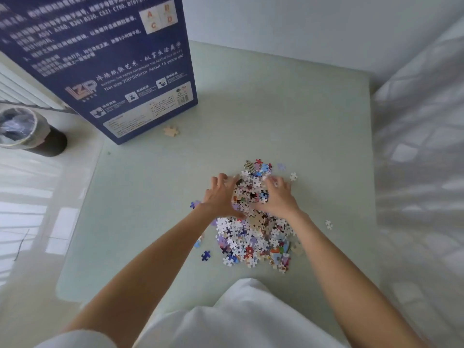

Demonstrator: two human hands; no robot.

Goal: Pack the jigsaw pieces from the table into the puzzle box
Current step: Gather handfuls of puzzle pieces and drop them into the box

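A pale green table (288, 116) fills most of the view, with a white bed (421, 172) along its right side and a light floor on the left. At the table's far left corner the box (105, 61) stands upright, dark blue, its printed back panel with white text and a barcode turned toward the camera. On the floor beside it sits a bin (22, 129) lined with a clear bag.

Near the middle of the table, toward the person, lies the pile (253, 234) of jigsaw pieces, mostly white backs mixed with blue, red and purple faces. It is well apart from the box.

Both bare arms reach forward over a white garment. The left hand (221, 197) presses against the pile's far left edge, fingers curved and spread around the pieces. The right hand (278, 197) lies on the pile's far right part, fingers curled down into the pieces. The two hands cup a heap of pieces between them; whether either hand has pieces lifted cannot be told.

A few strays lie around the pile: a dark blue piece (206, 255) on the left, a white piece (328, 224) on the right, and a tan piece (171, 131) just beside the box.
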